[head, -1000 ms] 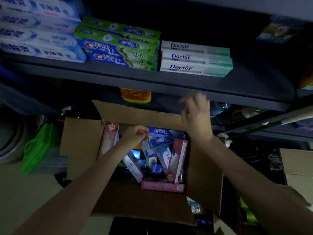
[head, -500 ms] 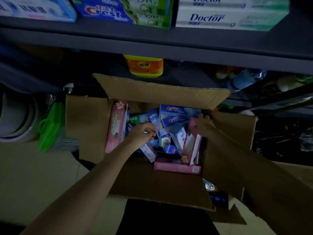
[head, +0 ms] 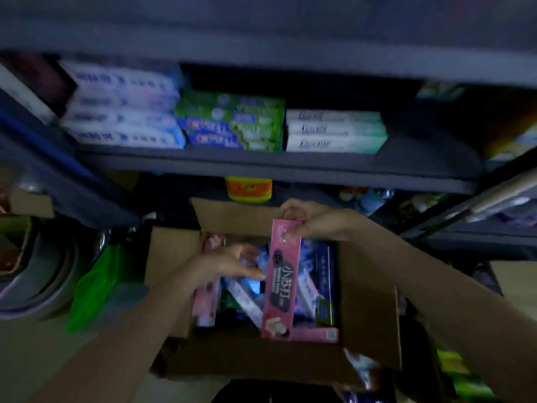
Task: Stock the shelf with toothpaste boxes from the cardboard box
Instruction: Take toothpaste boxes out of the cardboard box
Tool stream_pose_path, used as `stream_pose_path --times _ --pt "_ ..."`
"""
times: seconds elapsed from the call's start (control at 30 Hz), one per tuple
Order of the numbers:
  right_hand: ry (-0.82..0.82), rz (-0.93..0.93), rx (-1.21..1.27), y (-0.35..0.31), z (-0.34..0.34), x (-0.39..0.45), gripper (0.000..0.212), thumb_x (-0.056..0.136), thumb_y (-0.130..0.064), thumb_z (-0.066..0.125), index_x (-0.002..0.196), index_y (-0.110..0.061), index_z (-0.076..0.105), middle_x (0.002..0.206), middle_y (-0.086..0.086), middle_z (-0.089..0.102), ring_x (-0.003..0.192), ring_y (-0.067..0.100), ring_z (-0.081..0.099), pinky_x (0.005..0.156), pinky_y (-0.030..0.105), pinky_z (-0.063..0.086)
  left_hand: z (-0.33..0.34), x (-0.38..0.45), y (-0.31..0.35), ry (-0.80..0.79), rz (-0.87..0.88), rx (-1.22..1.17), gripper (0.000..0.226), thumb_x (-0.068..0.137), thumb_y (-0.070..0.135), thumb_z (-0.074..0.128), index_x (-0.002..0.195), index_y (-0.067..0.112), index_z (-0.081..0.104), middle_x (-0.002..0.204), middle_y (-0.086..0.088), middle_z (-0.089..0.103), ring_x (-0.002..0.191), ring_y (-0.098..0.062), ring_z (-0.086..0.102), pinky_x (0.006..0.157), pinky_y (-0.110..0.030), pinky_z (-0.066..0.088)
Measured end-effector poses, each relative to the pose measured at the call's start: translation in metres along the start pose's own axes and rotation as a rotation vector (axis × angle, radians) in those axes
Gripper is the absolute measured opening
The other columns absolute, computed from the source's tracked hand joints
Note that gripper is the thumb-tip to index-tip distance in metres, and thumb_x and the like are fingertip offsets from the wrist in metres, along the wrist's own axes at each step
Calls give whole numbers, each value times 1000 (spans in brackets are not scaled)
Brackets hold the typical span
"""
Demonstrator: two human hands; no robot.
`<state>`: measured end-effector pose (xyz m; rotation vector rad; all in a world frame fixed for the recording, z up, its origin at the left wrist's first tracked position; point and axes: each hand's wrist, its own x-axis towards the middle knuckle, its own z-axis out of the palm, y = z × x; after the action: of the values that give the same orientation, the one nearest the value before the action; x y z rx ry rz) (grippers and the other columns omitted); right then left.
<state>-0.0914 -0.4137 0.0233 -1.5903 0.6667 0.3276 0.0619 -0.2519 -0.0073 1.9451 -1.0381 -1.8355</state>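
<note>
Shelf runs along the far side, and on it we see white-blue, then green, then white-teal toothpaste stacks. At near left lies a green bag. Our left hand reaches into the open cardboard box, fingers loosely spread, blurred, holding nothing we can make out. To its right, our right hand pinches the far end of a pink toothpaste box, lifted above the others inside.

Dark shelf, three toothpaste box stacks
</note>
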Motion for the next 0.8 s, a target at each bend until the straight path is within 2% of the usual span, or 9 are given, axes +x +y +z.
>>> stream_pose_path --times 0.1,0.23,0.3,0.37,0.47,0.6,0.67,0.73,0.8 --pt "60 -130 42 -65 -20 -38 31 83 4 64 97 -20 51 98 5 58 88 14 57 77 25 48 -26 -41 43 57 152 -70 22 78 -3 69 92 10 60 72 14 69 69 7 61 68 -9 46" --pt "176 -261 27 -135 -42 -91 32 81 9 63 93 -19 53 92 4 58 77 9 59 67 17 49 -51 -101 111 102 331 -144 17 82 6 66 97 15 63 93 4 67 73 2 63 64 -13 48" --pt "230 -325 62 -159 -50 -111 32 80 11 62 95 -17 56 89 3 59 73 7 61 66 18 51 -54 -122 143 127 412 -114 22 83 9 65 105 9 63 103 -3 67 85 -5 64 74 -21 52" --pt "295 -368 92 -179 -54 -127 33 80 10 63 99 -17 58 89 2 61 76 9 62 72 21 53 -53 -135 172 217 484 -66 34 81 16 69 112 4 62 104 -8 68 90 -14 63 85 -32 50" --pt "458 -406 119 -199 -58 -144 43 80 0 69 116 -16 54 105 4 60 89 12 60 83 24 50 -51 -144 204 331 564 -53 35 78 22 72 108 5 65 100 -8 71 87 -17 67 82 -28 54" --pt "721 -308 -213 -212 -74 -172 49 77 -21 76 119 -6 57 110 8 63 101 14 58 88 24 45 -53 -147 239 401 738 -340 29 85 12 63 112 0 62 101 -10 70 84 -17 68 76 -22 56" --pt "692 -271 -359 -213 -85 -185 40 78 -17 75 110 2 61 107 19 65 82 10 59 72 19 46 -55 -147 259 409 818 -469 27 87 9 59 112 -2 61 99 -10 69 82 -14 67 72 -19 56" --pt "682 -266 -412 -213 -96 -198 36 80 -10 72 112 0 59 102 17 65 64 -1 55 55 9 43 -53 -145 281 384 859 -483 26 88 8 58 113 1 59 100 -8 68 87 -14 65 72 -18 56" --pt "742 -258 -567 -213 -117 -209 43 80 -13 73 118 -7 56 106 9 64 72 1 59 61 12 45 -47 -138 299 358 871 -471 26 89 4 57 114 2 57 106 -10 65 91 -15 64 73 -19 56"
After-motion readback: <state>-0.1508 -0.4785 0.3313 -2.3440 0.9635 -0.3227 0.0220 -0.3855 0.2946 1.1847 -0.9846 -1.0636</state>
